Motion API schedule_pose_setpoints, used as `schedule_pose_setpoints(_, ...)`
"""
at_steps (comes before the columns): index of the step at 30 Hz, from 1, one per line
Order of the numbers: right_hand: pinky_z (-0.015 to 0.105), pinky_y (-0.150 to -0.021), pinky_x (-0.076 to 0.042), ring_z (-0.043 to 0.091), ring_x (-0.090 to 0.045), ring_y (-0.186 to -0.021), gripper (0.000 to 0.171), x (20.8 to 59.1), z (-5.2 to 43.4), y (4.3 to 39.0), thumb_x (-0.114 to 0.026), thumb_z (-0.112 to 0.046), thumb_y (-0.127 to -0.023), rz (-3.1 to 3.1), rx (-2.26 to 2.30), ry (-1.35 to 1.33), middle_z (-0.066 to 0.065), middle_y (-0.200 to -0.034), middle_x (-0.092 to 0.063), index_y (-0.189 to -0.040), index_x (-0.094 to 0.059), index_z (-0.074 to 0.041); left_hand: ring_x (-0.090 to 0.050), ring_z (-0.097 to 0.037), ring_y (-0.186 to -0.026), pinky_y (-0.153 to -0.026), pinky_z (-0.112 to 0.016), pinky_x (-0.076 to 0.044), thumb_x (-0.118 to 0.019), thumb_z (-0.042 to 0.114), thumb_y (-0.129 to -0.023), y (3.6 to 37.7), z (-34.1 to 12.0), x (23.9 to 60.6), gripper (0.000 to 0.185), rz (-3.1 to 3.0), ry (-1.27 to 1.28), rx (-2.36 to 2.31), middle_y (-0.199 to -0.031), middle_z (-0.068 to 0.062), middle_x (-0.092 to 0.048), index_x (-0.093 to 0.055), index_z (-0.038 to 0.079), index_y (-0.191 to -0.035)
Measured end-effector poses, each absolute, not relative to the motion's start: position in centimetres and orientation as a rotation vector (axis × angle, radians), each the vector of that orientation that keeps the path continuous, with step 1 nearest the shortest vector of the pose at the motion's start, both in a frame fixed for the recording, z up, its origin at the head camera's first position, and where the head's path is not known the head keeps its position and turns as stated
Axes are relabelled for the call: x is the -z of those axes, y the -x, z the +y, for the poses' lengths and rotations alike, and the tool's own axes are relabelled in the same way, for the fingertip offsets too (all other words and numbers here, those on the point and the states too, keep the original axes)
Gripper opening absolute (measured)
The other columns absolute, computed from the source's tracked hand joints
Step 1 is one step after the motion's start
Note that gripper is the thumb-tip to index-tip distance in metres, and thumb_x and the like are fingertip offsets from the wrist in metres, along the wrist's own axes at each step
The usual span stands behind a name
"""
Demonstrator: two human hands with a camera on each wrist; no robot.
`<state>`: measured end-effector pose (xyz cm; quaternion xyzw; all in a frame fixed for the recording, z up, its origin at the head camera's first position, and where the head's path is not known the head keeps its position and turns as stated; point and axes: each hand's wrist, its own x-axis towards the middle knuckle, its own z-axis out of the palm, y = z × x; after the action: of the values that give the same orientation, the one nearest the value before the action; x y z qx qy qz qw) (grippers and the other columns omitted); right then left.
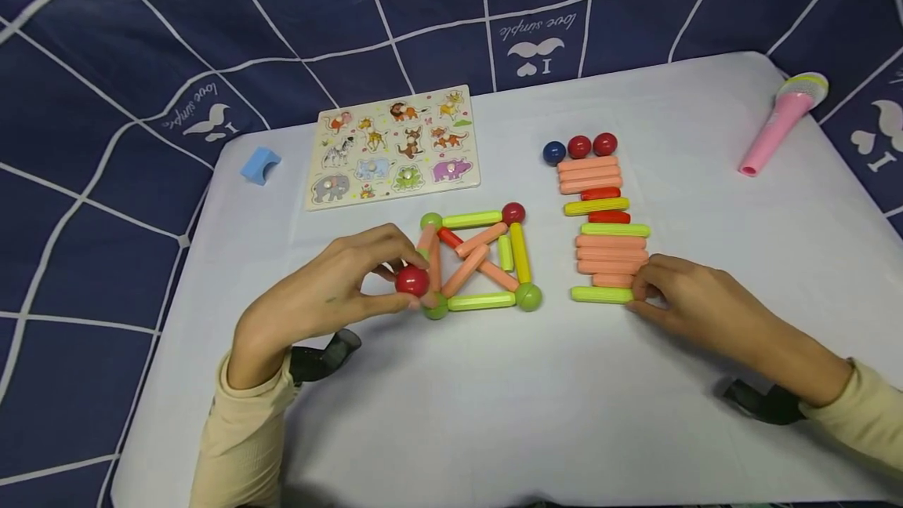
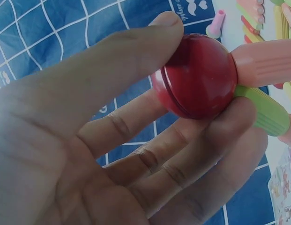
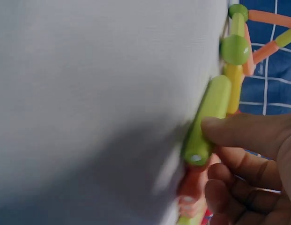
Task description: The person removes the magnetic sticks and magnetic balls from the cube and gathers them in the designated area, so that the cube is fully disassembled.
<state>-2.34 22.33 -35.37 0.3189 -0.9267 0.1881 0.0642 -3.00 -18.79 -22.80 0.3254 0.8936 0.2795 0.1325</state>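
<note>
Your left hand (image 1: 331,288) pinches the red ball (image 1: 412,281) at centre frame; your right hand (image 1: 694,304) grasps the green rod (image 1: 601,295).

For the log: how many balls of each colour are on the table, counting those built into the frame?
Red balls: 4, one held by the left hand
Green balls: 3
Blue balls: 1
Total: 8

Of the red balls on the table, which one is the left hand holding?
The red ball at the near-left corner of the stick square, pinched by the left hand. The others sit untouched: one on the far-right corner, two by the blue ball.
</note>
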Motion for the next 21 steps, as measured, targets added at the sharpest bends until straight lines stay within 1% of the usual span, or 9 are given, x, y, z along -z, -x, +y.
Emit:
schedule_pose_setpoints(4,0.027,-0.054,-0.048,0.004,-0.047,-0.068,0.028,34.7,21.1,2.2,-0.086,-0.009,-0.066,-2.738,-0.585,-0.996,-0.009,-0.078,-0.055,-0.08,-0.064,-0.018,-0.056,-0.007,-0.086,-0.072,-0.024,-0.051,-0.081,0.021,-0.083,3.0,-18.8,22.7,0.031,2.59,-0.936,-0.793,-0.102,0.009,-0.059,-0.07,0.019,-0.111)
schedule_pose_setpoints(9,0.028,-0.058,-0.053,0.007,-0.053,-0.071,0.029,34.3,18.7,2.0,-0.089,-0.01,-0.067,-2.718,-0.622,-1.081,-0.006,-0.084,-0.061,-0.086,-0.067,-0.014,-0.056,-0.006,-0.087,-0.073,-0.025,-0.052,-0.08,0.023,-0.084,3.0,-18.8,22.7,0.032,2.584,-0.926,-0.779,-0.104,0.009,-0.06,-0.069,0.018,-0.114)
schedule_pose_setpoints(12,0.027,-0.06,-0.053,0.007,-0.054,-0.074,0.029,34.4,17.3,1.9,-0.089,-0.012,-0.07,-2.734,-0.641,-1.131,-0.005,-0.086,-0.061,-0.089,-0.067,-0.013,-0.058,-0.007,-0.09,-0.077,-0.027,-0.052,-0.078,0.028,-0.086,3.0,-18.9,22.7,0.032,2.579,-0.914,-0.787,-0.105,0.01,-0.06,-0.069,0.017,-0.115)
schedule_pose_setpoints(15,0.027,-0.065,-0.055,0.008,-0.057,-0.078,0.029,34.3,16.2,1.8,-0.087,-0.014,-0.073,-2.755,-0.662,-1.164,-0.003,-0.089,-0.063,-0.094,-0.067,-0.011,-0.058,-0.006,-0.094,-0.08,-0.028,-0.052,-0.074,0.035,-0.089,3.0,-19.1,22.5,0.032,2.576,-0.915,-0.81,-0.107,0.013,-0.06,-0.069,0.018,-0.116)
schedule_pose_setpoints(18,0.028,-0.069,-0.056,0.011,-0.06,-0.084,0.034,34.0,14.9,1.9,-0.085,-0.019,-0.077,-2.793,-0.661,-1.186,-0.001,-0.096,-0.064,-0.104,-0.067,-0.009,-0.059,-0.005,-0.096,-0.082,-0.029,-0.052,-0.064,0.031,-0.097,3.8,-19.9,22.6,0.026,2.585,-0.96,-0.872,-0.108,0.011,-0.062,-0.068,0.015,-0.116)
schedule_pose_setpoints(21,0.025,-0.064,-0.055,0.011,-0.061,-0.085,0.042,34.1,13.6,2.1,-0.084,-0.024,-0.079,-2.798,-0.614,-1.214,0.001,-0.102,-0.063,-0.112,-0.065,-0.008,-0.062,-0.01,-0.094,-0.081,-0.033,-0.054,-0.055,0.02,-0.102,6.0,-20.9,23.9,0.024,2.598,-0.934,-0.947,-0.111,0.003,-0.064,-0.066,0.008,-0.119)
